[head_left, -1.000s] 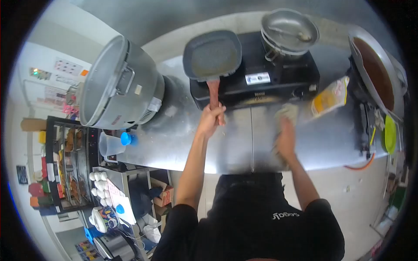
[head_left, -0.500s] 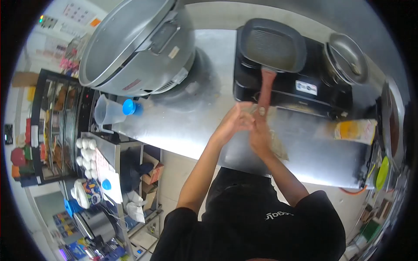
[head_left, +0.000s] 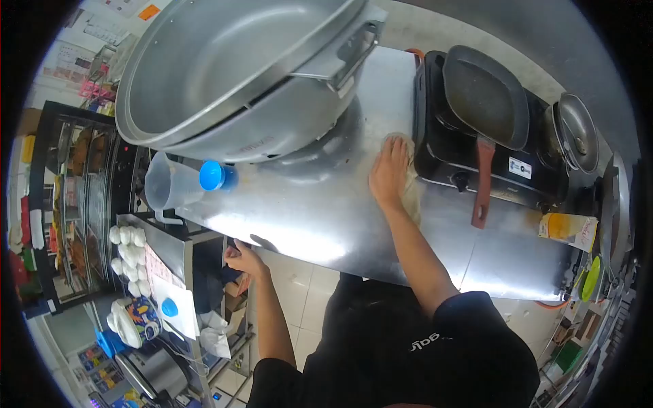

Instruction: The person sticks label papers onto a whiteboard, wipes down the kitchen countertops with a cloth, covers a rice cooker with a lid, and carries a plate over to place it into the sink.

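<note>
My right hand presses down on a pale cloth that lies on the steel counter, just left of the black gas stove. Part of the cloth trails along the forearm's right side. Beyond the counter's front edge, at the left, hangs my left hand, its fingers loosely bent and the thumb apart. Nothing shows in it. On the stove rests a square grill pan with a red-brown handle pointing towards me.
A large metal pot fills the counter's back left. Nearby stand a clear plastic jug and a blue cup. Metal pans sit at the stove's right, with a yellow-and-white packet in front. A display case stands far left.
My hands were together in front of the stove and have parted. The right moved with the cloth to the stove's left side; the left dropped past the counter's edge. The view shifted left.
</note>
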Motion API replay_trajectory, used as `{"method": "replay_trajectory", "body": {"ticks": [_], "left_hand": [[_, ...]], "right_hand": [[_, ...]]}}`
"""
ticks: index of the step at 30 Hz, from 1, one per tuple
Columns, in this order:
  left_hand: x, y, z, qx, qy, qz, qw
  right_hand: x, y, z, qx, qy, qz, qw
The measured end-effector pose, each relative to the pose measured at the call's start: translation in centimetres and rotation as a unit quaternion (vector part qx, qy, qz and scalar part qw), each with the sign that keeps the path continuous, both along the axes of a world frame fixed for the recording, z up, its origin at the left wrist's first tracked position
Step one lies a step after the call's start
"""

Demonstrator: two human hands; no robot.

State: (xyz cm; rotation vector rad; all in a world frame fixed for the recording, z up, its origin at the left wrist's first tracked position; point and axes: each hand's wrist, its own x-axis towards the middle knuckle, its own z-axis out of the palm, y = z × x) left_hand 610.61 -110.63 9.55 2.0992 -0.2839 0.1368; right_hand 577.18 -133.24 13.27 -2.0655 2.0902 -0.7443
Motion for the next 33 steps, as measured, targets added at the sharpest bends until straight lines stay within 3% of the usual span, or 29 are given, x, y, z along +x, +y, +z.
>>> {"method": "replay_trajectory", "body": {"ticks": [3,4,5,7,9,11,12,15,18,19,22,28,29,30,31,33], "left_hand": [[1.8,-3.5,0.1,-0.039,0.067,0.020,0.997],[2.1,-4.2,-0.9,-0.096,0.110,-0.026,0.989],[2.0,-4.9,-2.2,0.028,0.010,0.014,0.999],[1.4,-5.1,-3.2,0.014,-0.045,-0.044,0.998],[0.1,-6.2,-1.0,-0.026,0.022,-0.041,0.999],[-0.8,-7.1,1.6,-0.042,0.098,-0.050,0.993],[-0.7,-7.1,1.7,-0.049,0.113,-0.057,0.991],[-0.5,-6.3,0.5,-0.018,0.095,-0.101,0.990],[-3.5,-9.1,7.0,0.022,0.149,-0.129,0.980],[-2.6,-8.4,5.4,0.018,0.139,-0.099,0.985],[-0.6,-7.0,1.4,0.002,0.107,-0.034,0.994],[0.3,-6.4,0.3,-0.020,0.080,-0.053,0.995],[0.2,-6.2,-0.1,-0.021,0.068,-0.061,0.996],[-0.4,-6.7,0.8,-0.101,0.107,-0.063,0.987],[0.0,-6.3,0.1,-0.092,0.083,-0.065,0.990],[1.0,-5.3,-2.0,-0.075,0.035,-0.068,0.994]], "right_hand": [[0.9,-6.0,-1.0,-0.031,-0.002,-0.066,0.997],[0.9,-8.4,-1.1,-0.036,0.011,-0.078,0.996],[0.6,-10.5,-1.3,-0.039,0.025,-0.088,0.995],[0.0,-13.6,-2.2,-0.064,0.061,-0.094,0.992],[-0.6,-17.1,-3.3,-0.119,0.105,-0.085,0.984],[-0.3,-20.3,-2.1,-0.102,-0.015,-0.107,0.989],[-0.2,-21.4,-1.9,-0.097,-0.014,-0.107,0.989],[-0.4,-25.0,-1.2,-0.058,0.052,-0.067,0.995],[-0.6,-26.6,-1.2,-0.022,0.088,-0.026,0.996],[-0.6,-26.7,-1.3,-0.006,0.095,-0.010,0.995],[-0.6,-25.5,-0.7,0.043,0.115,0.046,0.991],[2.7,-14.9,2.4,0.256,0.135,0.201,0.936],[3.8,-11.9,2.5,0.251,0.121,0.232,0.932],[4.8,-9.2,1.4,0.171,0.090,0.273,0.942],[5.8,-6.5,0.3,0.088,0.067,0.313,0.943],[9.4,-1.2,0.1,0.053,-0.069,0.360,0.929]]}}
